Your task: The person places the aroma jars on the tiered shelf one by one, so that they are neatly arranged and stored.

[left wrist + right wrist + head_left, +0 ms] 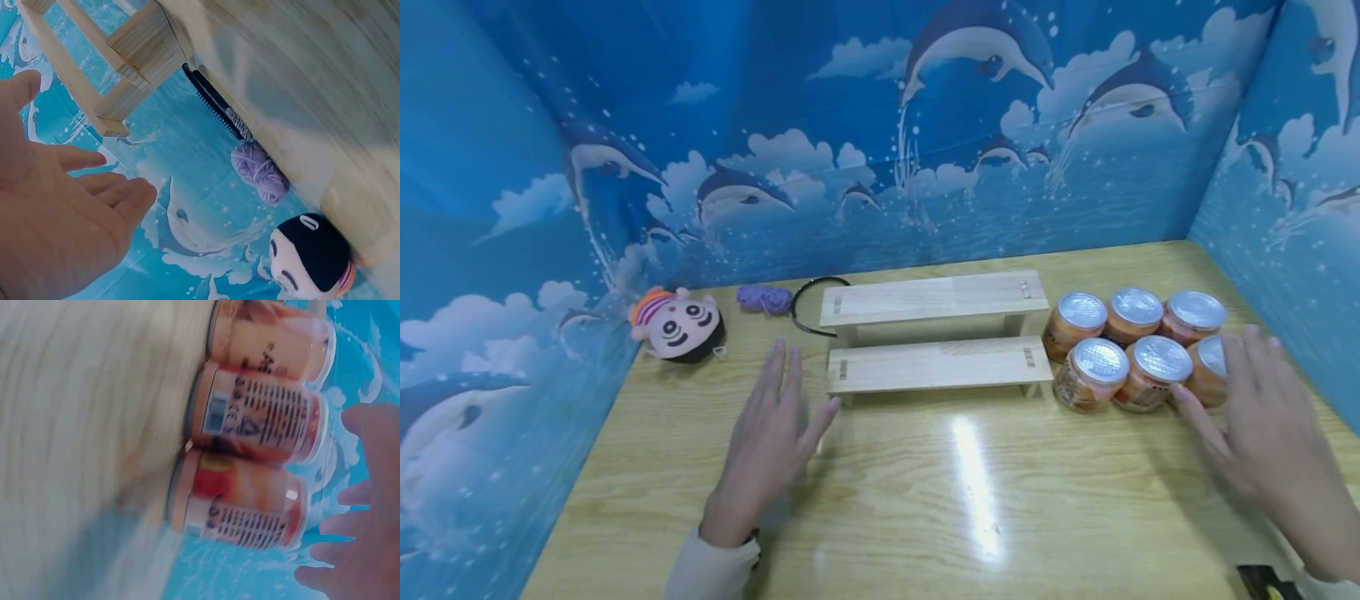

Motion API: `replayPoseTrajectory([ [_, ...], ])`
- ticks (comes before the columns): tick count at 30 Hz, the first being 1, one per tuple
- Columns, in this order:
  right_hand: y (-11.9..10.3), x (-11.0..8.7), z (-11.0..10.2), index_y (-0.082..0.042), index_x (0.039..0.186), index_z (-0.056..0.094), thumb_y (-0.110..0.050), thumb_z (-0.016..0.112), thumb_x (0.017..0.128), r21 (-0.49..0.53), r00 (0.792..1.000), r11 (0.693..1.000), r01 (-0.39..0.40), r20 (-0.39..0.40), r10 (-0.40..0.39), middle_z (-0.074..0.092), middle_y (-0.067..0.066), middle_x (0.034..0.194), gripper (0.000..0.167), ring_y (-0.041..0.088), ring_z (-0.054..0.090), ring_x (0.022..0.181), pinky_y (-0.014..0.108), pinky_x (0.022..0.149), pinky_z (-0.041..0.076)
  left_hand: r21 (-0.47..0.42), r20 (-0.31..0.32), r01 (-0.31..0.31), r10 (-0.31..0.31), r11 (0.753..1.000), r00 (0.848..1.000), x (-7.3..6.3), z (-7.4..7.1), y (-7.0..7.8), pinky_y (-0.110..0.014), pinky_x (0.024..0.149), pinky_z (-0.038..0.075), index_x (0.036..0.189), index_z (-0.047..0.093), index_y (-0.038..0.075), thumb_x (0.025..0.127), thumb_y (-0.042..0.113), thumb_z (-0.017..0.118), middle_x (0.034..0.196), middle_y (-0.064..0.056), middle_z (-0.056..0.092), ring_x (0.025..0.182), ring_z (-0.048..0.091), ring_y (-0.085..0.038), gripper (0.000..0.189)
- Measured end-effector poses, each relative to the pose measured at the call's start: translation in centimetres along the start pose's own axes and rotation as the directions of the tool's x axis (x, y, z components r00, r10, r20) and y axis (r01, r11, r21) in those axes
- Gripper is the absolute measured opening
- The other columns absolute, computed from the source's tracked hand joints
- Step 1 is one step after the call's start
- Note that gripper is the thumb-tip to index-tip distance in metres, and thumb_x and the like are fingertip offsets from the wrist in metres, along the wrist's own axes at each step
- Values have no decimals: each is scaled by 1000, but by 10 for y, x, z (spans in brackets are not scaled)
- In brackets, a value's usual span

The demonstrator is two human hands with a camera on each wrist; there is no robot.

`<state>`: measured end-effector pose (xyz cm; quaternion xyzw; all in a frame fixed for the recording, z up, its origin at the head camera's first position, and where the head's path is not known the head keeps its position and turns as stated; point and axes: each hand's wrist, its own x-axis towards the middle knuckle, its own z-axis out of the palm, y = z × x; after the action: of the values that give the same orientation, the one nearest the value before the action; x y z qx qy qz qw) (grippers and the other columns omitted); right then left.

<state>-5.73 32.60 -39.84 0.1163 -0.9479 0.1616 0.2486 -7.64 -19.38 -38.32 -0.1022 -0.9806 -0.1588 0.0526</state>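
Note:
My left hand [767, 437] hovers over the table in front of the two-step wooden rack [936, 367], fingers straight and thumb spread, holding nothing. The rack's frame also shows past the fingers in the left wrist view. On the right, my right hand [1273, 417] is held beside the jars, its fingers extended and overlapping the front right jar [1212, 357] in the head view. Several orange jars with silver lids stand in two rows, among them the front left jar [1091, 375] and front middle jar [256, 415]. In the right wrist view the fingertips lie near the lids.
A plush toy head [681, 325] with a striped hat sits at the back left. Beside it lie purple yarn [764, 298] and a black headband [808, 304], which reaches the rack's left end. Dolphin-printed cloth [850, 125] walls in the table [880, 483].

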Motion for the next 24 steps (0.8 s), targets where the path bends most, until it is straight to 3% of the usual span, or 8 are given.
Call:
replayPoseTrajectory([
  [5,14,-5,1,14,149,25,-34,54,104,88,996,992,-87,29,84,29,48,144,71,57,17,145,57,125,5,-114,78,22,-13,993,997,7,2,-2,-58,123,18,163,3,9,101,66,42,168,-11,-8,153,10,-38,92],
  [7,19,-6,3,14,148,26,-28,57,103,125,995,987,-103,26,101,30,48,143,69,60,23,140,63,122,11,-159,104,28,-12,987,995,10,3,-2,-57,123,16,162,2,10,101,65,43,168,-9,-8,154,8,-36,92],
  [10,24,-6,5,15,136,36,-17,64,97,171,995,980,-100,-2,102,45,40,122,58,58,44,111,70,99,31,-214,137,37,-8,976,990,15,4,-3,-54,124,15,162,1,12,101,63,46,169,-9,-6,154,7,-33,92],
  [12,26,-6,7,13,129,39,-12,69,93,195,994,975,-102,-8,106,45,33,108,54,51,44,95,67,83,31,-244,157,40,-2,969,988,19,6,-3,-53,125,15,163,2,12,101,62,48,169,-10,-3,154,8,-32,92],
  [15,31,-9,9,14,133,36,-10,74,90,220,992,967,-125,12,126,46,34,109,62,50,45,96,66,80,32,-283,182,39,14,958,983,26,9,-4,-53,125,15,163,3,11,100,60,52,169,-12,2,154,11,-34,93],
  [19,39,-10,12,13,134,37,-5,83,81,258,988,954,-151,28,149,48,35,114,73,17,48,102,33,77,43,-322,188,13,51,947,981,37,15,-6,-52,124,17,163,8,10,99,54,58,168,-17,11,153,16,-34,93],
  [22,43,-9,12,13,131,37,-2,85,78,297,974,928,-227,77,213,48,34,114,73,19,51,103,12,59,35,-342,194,6,64,940,979,42,17,-7,-52,124,19,163,12,8,98,51,61,167,-18,15,152,18,-34,92],
  [24,44,-7,13,15,133,34,-3,83,82,336,953,892,-302,136,271,45,39,121,73,38,52,111,12,55,48,-345,205,11,64,938,977,45,19,-7,-53,124,19,162,12,5,98,49,63,167,-19,15,152,18,-35,93],
])
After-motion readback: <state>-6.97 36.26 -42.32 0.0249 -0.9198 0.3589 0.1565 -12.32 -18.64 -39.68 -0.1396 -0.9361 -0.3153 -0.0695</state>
